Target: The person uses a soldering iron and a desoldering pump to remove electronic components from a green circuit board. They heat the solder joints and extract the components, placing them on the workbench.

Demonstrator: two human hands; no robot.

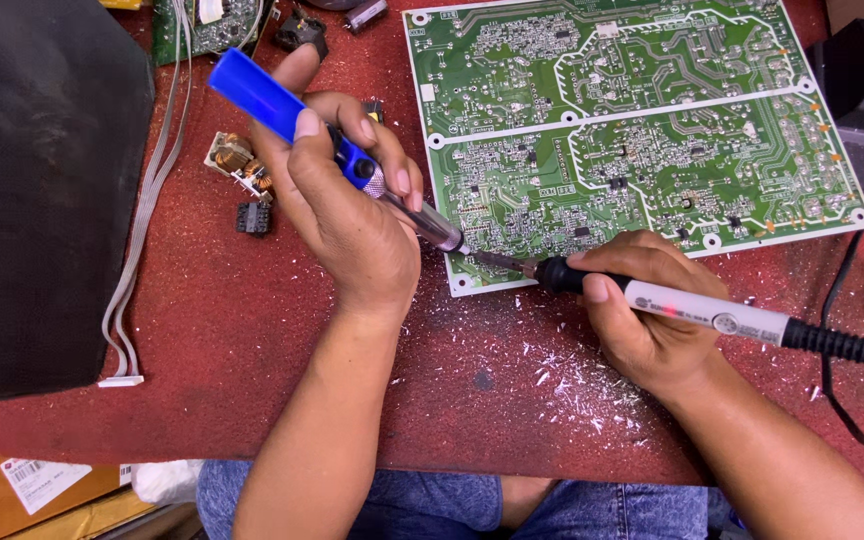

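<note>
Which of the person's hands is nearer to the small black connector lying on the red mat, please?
Left. The left hand, holding the blue desoldering pump, sits just beside the black connector; the right hand, gripping the soldering iron, is far across.

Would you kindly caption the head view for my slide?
Left hand holds a blue solder sucker, right hand a soldering iron, tips meeting at a green circuit board's edge.

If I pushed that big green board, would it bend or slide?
The green circuit board is probably stiff: it lies flat and thin on the red mat. It would likely slide rather than roll. The soldering iron and blue pump at its edge might snag it.
</note>
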